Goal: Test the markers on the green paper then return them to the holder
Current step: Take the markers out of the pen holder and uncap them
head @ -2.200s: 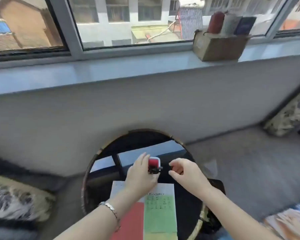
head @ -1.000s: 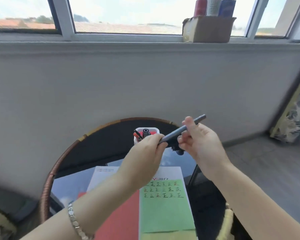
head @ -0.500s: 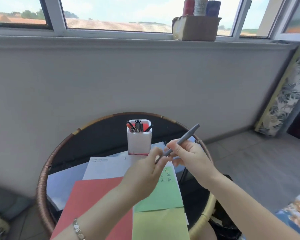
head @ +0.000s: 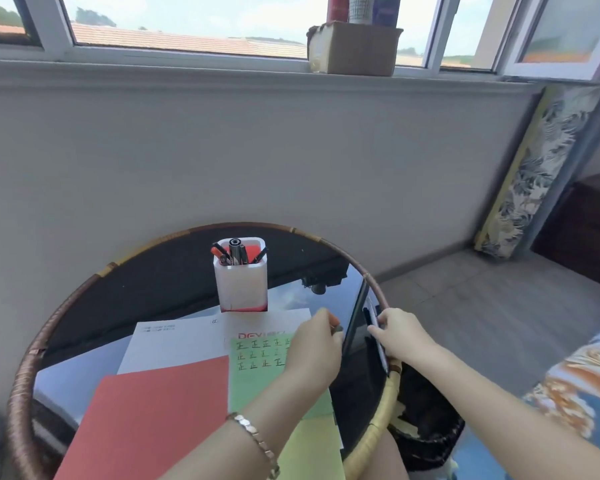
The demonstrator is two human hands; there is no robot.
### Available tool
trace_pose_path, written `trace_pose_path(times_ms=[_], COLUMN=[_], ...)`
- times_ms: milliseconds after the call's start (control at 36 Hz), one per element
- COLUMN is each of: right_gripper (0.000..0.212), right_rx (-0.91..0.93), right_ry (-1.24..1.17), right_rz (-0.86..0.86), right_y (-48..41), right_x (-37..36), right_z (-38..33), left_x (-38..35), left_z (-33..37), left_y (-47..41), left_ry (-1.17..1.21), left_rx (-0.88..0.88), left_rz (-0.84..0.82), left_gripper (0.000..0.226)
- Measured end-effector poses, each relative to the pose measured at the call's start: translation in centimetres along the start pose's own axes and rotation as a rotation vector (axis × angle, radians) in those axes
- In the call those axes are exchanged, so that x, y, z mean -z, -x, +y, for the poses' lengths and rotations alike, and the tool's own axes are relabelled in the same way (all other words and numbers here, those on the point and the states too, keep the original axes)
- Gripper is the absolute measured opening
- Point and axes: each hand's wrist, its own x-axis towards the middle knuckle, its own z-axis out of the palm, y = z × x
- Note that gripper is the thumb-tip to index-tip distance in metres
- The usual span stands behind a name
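While the left hand [head: 312,351] is curling over the green paper [head: 253,386] and pinching a small grey cap [head: 338,328], the right hand [head: 402,337] is gripping the marker [head: 367,315] by the bench [head: 21,393] edge, now pulled away from the left, and the white holder [head: 240,287] is standing just behind the paper.

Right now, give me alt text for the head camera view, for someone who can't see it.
A person's right hand holds a marker at the right edge of a round glass table while the left hand, over green paper with rows of marks, pinches what looks like its grey cap. A white holder of markers stands behind.
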Motion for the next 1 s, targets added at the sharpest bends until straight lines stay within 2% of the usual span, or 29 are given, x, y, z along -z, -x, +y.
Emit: trace_pose_path(times_ms=[83,278,361,444,528,583,694,750,806,889,1000], right_gripper=[0.018,0.025,0.029,0.025,0.022,0.028,0.049,0.051,0.047,0.025,0.005], right_rx=[-0.017,-0.036,0.048,0.207,0.368,0.449,0.456,0.417,0.389,0.408,0.442], right_ry=[0.008,-0.091,-0.111,-0.165,-0.191,-0.185,-0.206,-0.219,-0.216,-0.200,-0.333], right_rz=[0.051,0.075,0.153,0.190,0.145,0.105,-0.013,-0.056,-0.082,-0.055,0.029], right_y=[-0.6,-1.2,-1.0,-0.4,0.1,-0.2,-1.8,-2.8,-3.5,-3.7,-2.8], right_x=[-0.4,0.2,1.1,2.2,2.9,2.9,1.8,0.9,0.1,-0.8,-0.9], right_z=[0.2,0.7,-0.1,-2.7,-6.6,-9.3,-13.9,-15.5,-16.6,-17.1,-17.1], left_x=[-1.7,-4.0,-3.2,-0.4,3.8,6.9,11.9,13.6,14.8,15.7,15.7], left_z=[0.1,0.5,0.3,-0.1,-1.1,-1.7,-2.4,-2.6,-2.8,-3.3,-3.7], left_y=[-1.6,-4.1,-4.1,-3.6,-2.9,-2.4,-1.6,-1.3,-0.9,-0.4,-0.1], left_ry=[-0.152,-0.414,-0.372,-0.260,-0.146,-0.105,-0.053,-0.063,-0.076,-0.071,-0.085], left_rx=[-0.021,-0.136,-0.153,-0.187,-0.210,-0.206,-0.132,-0.111,-0.110,-0.116,-0.150], left_rz=[-0.042,-0.127,-0.125,-0.063,0.032,0.110,0.235,0.273,0.293,0.314,0.337], left_gripper=[0.016,0.024,0.030,0.030,0.025,0.023,0.020,0.020,0.020,0.020,0.021])
